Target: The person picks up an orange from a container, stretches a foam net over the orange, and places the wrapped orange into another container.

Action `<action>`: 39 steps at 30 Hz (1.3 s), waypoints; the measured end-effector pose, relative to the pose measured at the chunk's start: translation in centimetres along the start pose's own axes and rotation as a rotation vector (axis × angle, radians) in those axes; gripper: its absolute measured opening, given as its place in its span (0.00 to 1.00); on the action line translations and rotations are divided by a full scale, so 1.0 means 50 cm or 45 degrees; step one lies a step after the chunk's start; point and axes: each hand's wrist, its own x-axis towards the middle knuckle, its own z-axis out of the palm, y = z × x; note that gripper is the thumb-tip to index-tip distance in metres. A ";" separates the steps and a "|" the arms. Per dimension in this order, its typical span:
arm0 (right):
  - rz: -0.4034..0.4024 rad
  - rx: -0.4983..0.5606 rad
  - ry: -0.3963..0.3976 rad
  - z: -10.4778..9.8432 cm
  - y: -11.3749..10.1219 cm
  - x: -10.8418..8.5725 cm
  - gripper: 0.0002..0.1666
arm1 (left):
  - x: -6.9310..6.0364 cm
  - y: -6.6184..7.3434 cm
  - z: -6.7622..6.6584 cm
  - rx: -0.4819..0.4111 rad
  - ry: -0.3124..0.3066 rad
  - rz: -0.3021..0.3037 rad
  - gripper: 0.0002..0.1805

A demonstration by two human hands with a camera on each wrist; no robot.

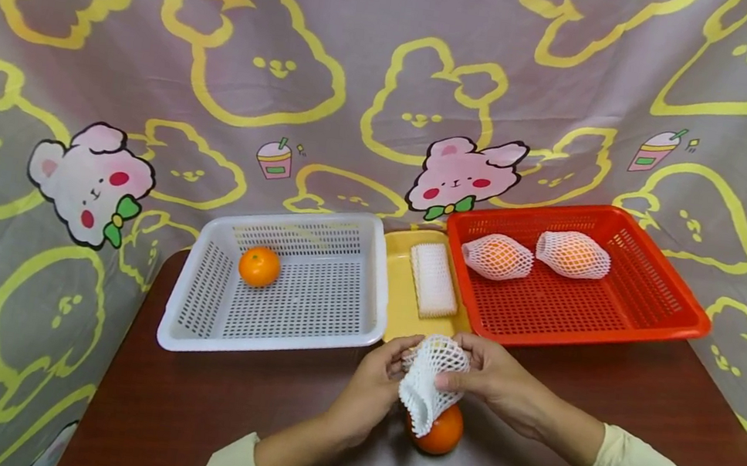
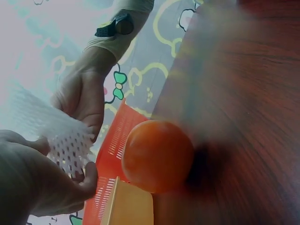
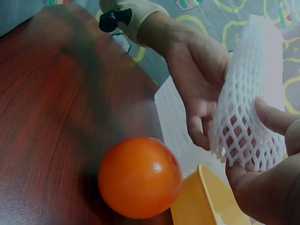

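Note:
A white foam net sleeve [image 1: 429,376] is held between both hands above the table. My left hand [image 1: 364,391] grips its left side; in the left wrist view the thumb and fingers pinch the lower edge of the netting. My right hand [image 1: 509,386] pinches the other side, thumb laid on the mesh [image 3: 246,136]. Below and behind the sleeve, an orange [image 1: 445,432] sits on the table, partly covered by the netting in the head view. Both wrist views show the orange [image 3: 140,178] bare and apart from the hands.
A white basket [image 1: 268,348] at the left holds one orange [image 1: 260,266]. Beside it, a yellow tray [image 1: 399,310] carries stacked foam nets [image 1: 434,279]. A red basket [image 1: 585,329] at the right holds two net-wrapped oranges [image 1: 574,254]. A patterned cloth [image 1: 340,50] hangs behind.

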 end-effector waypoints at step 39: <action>0.165 -0.306 0.664 0.030 0.153 -0.042 0.11 | -0.034 -0.115 0.006 0.280 0.371 -0.319 0.07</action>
